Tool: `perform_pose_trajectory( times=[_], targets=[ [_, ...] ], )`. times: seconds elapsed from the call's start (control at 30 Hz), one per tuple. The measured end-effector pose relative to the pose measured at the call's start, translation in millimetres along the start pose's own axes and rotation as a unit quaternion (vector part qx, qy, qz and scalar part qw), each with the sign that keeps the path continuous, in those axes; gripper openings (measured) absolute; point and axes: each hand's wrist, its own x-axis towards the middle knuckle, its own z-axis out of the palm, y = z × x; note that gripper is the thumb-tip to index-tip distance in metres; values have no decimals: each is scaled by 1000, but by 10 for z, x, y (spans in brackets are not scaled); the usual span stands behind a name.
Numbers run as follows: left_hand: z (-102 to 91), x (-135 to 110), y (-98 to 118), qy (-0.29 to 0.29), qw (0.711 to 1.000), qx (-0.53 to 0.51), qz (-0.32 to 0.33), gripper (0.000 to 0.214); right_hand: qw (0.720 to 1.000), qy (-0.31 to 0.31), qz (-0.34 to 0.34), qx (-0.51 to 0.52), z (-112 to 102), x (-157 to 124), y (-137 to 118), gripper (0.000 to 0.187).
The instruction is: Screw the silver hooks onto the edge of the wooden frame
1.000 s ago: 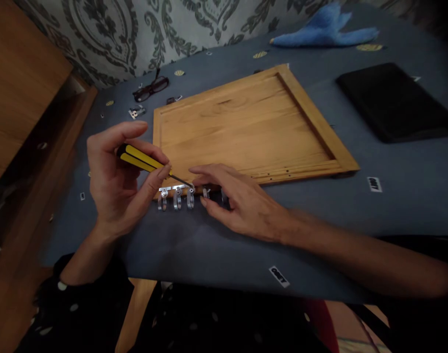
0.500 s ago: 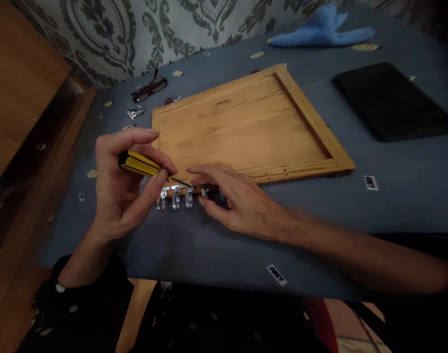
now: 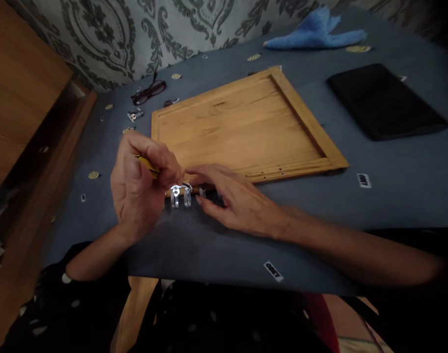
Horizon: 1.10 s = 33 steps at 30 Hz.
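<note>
Two hands at the wooden panel's point(image 3: 242, 127) seven-o'clock corner. The left hand point(image 3: 139, 193) pinches a yellow screwdriver point(image 3: 149, 165) against the hook rail point(image 3: 181, 194); the right hand point(image 3: 238, 203), fingers spread, steadies it. Advised: keep the tip seated squarely.

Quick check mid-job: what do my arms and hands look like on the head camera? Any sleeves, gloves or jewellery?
Both are bare: no gloves, and no rings or watch show on the left hand or right hand. The left arm wears a dark fabric sleeve with pale dots, ending well up the forearm. The right forearm is uncovered up to the dim right edge.
</note>
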Motion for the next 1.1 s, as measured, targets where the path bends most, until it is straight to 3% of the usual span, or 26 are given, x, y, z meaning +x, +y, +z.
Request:
perform_pose_trajectory(
  times=[0.13, 0.67, 0.9, 1.1],
  targets=[
    [59, 66, 28, 6, 997, -30, -72, 47, 1000, -7, 0, 3, -1, 9, 4, 42],
    [43, 293, -1, -65, 980, -103, -155, 44, 1000, -11, 7, 1, -16, 9, -11, 40],
    [-52, 314, -27, -139, 973, -112, -146, 48, 1000, -5, 0, -4, -9, 7, -11, 39],
    [-180, 370, 65, -73, 988, -95, -98, 41, 1000, -5, 11, 2, -6, 7, -8, 43]
  ],
)
